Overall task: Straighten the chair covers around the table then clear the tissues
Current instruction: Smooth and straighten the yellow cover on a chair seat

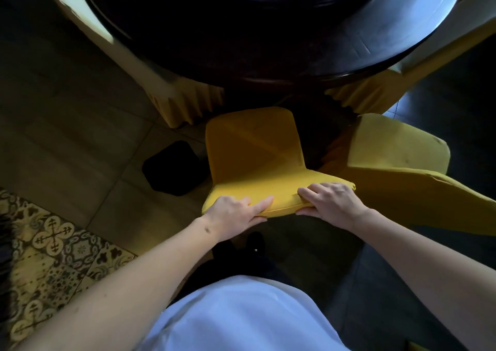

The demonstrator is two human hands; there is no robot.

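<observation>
A chair in a yellow cover (255, 149) stands below me, its seat pushed toward the dark round table (268, 41). Both my hands grip the top edge of its backrest. My left hand (236, 213) pinches the cover at the left part of that edge, index finger stretched along the seam. My right hand (330, 200) clamps the right part, fingers over the front and thumb underneath. No tissues are visible.
A second yellow-covered chair (397, 146) stands close on the right, and two more with pleated skirts, one at the left (182, 103) and one at the right (359, 95), sit by the table. A small black bin (171, 168) stands on the tiled floor left of my chair. Patterned tiles (51, 238) lie at lower left.
</observation>
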